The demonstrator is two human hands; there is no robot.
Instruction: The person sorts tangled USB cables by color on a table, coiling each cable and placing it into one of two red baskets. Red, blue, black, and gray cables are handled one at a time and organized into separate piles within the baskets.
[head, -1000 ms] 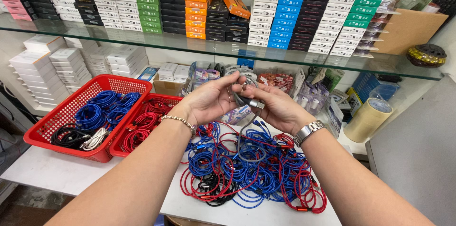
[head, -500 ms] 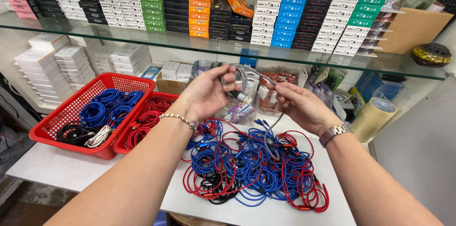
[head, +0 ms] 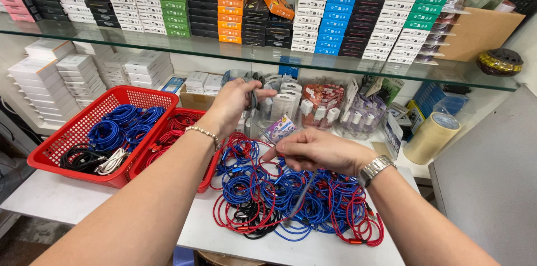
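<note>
My left hand (head: 232, 104) is raised above the table and closed on a small coil of grey cable (head: 253, 97). Lower and to the right, my right hand (head: 314, 151) pinches a loose grey cable strand (head: 302, 194) that hangs down over the pile. Under both hands a tangled pile of blue, red and black cables (head: 263, 201) lies on the white table (head: 67, 199). I cannot tell whether the strand joins the coil.
Two red baskets sit at the left, one (head: 53, 148) with blue, black and white cable coils, the other (head: 208, 173) with red ones. A glass shelf (head: 168, 48) with stacked boxes runs overhead. Packaged goods (head: 319, 104) and a tape roll (head: 432, 137) stand behind.
My hands, together at chest height a second ago, have come apart. The right hand has dropped toward the pile with a strand; the left stays up with the coil.
</note>
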